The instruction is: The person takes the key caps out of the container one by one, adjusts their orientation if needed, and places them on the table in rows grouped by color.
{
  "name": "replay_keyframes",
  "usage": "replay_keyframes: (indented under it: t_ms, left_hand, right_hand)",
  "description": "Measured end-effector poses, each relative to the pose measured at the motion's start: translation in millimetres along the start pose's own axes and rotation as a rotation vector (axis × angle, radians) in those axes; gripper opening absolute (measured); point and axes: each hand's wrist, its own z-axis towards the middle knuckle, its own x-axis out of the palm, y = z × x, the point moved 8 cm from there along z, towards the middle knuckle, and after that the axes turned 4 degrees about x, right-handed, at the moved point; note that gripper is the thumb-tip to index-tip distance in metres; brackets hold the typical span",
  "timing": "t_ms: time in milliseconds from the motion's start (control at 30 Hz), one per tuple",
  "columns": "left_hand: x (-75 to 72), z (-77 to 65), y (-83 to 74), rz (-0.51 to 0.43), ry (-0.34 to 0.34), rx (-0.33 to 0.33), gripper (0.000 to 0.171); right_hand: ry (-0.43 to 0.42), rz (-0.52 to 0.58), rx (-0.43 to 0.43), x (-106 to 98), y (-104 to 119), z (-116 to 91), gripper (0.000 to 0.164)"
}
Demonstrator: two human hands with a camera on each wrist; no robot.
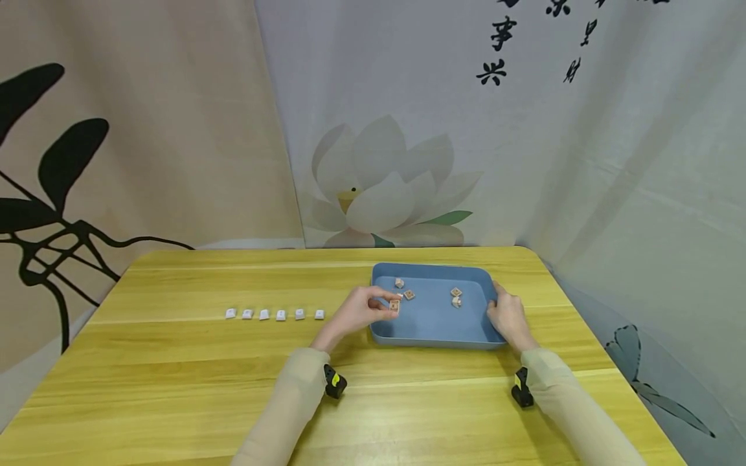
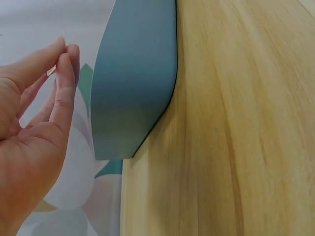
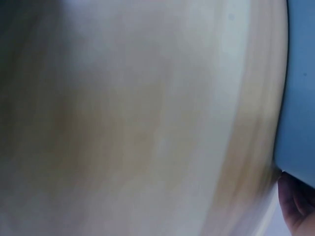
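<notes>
My left hand [image 1: 364, 307] is over the left side of a blue tray [image 1: 431, 333] and pinches a small beige square keycap [image 1: 394, 306] with dark markings on its face. In the left wrist view the left hand [image 2: 44, 108] has thumb and fingertips together, and they hide the keycap. Inside the tray lie several loose keycaps [image 1: 456, 292], some at the left and some at the right. My right hand [image 1: 509, 317] grips the tray's right wall. The right wrist view shows only part of the right hand [image 3: 298, 204], at the tray's corner.
A row of several white keycaps [image 1: 265, 314] stands on the wooden table [image 1: 175, 375], left of the tray. Behind the table hangs a printed curtain [image 1: 384, 97] with a lotus and dark characters.
</notes>
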Motion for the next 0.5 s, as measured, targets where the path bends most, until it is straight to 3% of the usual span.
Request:
replay_keyframes:
  t_ms: [167,500]
  left_hand:
    - [1.1,-0.7,4.8,-0.030,0.017,-0.036,0.035]
    - [-2.4,-2.2,6.6,-0.023,-0.015,-0.028,0.024]
  right_hand:
    - [0.007,0.006,0.010,0.2,-0.2,-0.5,0.052]
    - [0.022,0.004,0.035,2.1,-1.2,0.1,0.053]
